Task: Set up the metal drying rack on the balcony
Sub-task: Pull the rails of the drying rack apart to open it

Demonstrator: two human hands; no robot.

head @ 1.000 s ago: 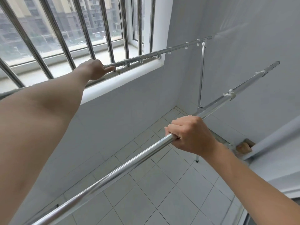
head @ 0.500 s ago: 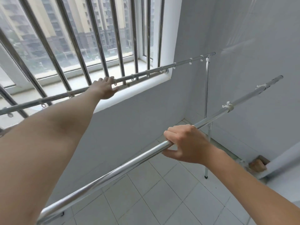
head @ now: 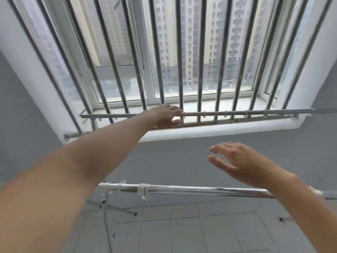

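Item: silver metal drying rack of round tubes. Far rail [head: 237, 113] runs level just in front of the white window sill [head: 218, 130], close against the grey vertical window bars [head: 179, 70]; near rail [head: 182, 189], fitted with white plastic clips [head: 145, 190], runs parallel above the grey tiled floor [head: 182, 230], well apart from the far one. Splayed legs show at the rack's left end.

Left hand [head: 168, 116]: at the far rail, fingers loosely curled, thumb beneath; whether it truly clasps the tube cannot be told.

Right hand [head: 237, 161]: spread, empty, above the near rail, not touching.

Risks, judged: with the near rail unheld, a push on the far rail alone could skew or tip the frame; the far rail could knock the bars or scrape the sill; legs may slide on smooth tile; fingers could be nipped between rail and bars.
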